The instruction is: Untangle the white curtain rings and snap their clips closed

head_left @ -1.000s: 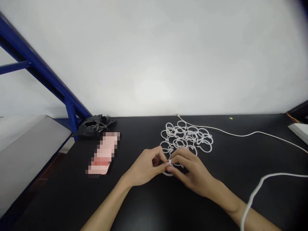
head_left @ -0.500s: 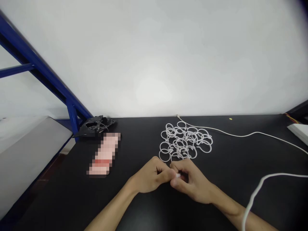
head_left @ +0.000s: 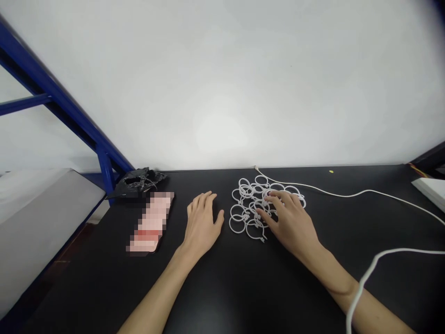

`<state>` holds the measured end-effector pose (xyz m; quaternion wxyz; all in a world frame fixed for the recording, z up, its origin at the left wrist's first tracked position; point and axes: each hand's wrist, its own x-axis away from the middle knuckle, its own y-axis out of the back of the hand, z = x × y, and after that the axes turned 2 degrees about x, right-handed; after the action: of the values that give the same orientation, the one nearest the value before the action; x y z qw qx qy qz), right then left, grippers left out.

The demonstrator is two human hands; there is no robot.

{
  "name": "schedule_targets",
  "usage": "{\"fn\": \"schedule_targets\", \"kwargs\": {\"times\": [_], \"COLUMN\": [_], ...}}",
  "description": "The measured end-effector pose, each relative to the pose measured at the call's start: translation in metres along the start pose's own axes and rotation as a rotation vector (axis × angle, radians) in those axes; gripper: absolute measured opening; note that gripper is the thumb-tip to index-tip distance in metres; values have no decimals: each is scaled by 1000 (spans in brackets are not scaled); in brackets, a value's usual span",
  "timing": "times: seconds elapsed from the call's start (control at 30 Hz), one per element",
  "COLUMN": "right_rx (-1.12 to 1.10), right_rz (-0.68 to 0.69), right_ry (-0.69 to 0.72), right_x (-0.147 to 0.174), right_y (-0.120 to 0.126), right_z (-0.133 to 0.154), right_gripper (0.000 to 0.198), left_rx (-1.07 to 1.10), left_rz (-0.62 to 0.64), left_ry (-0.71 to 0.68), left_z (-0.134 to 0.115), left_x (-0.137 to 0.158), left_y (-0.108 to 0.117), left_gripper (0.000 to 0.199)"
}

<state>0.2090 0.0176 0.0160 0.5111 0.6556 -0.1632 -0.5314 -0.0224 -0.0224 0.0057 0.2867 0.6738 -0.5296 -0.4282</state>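
Observation:
A loose pile of white plastic rings with small clasps lies on the black table. Over the right part of the pile is my right hand, fingers apart and bent a little, hiding some rings beneath it; whether its fingertips touch them I cannot tell. Nothing shows in its grasp. My left hand is left of the pile, palm down, with thumb and fingers spread and holding nothing.
A pixelated pink phone-shaped object lies on the left, before a crumpled black plastic bag. A white cable runs along the back right; another cable crosses my right forearm. A blue metal frame stands at left.
My hands were together in front of the pile, pinching a small white piece. Now they are apart: the left has moved left and opened, the right has moved up over the rings.

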Motion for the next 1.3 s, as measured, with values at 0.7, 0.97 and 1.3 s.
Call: {"fn": "schedule_targets", "kwargs": {"times": [0.7,0.97,1.3], "right_rx": [-105,-113,-110], "right_rz": [144,180,198], "right_ry": [165,160,159], "right_x": [11,10,12], "right_y": [-8,-5,-8], "right_z": [21,18,21], "right_gripper": [34,32,38], "left_rx": [-103,-136,-163], "left_rz": [106,170,184], "left_ry": [-76,-76,-79], "left_z": [12,9,9], "left_x": [-1,-1,-1], "left_y": [-5,1,3], "left_gripper": [30,34,35]}}
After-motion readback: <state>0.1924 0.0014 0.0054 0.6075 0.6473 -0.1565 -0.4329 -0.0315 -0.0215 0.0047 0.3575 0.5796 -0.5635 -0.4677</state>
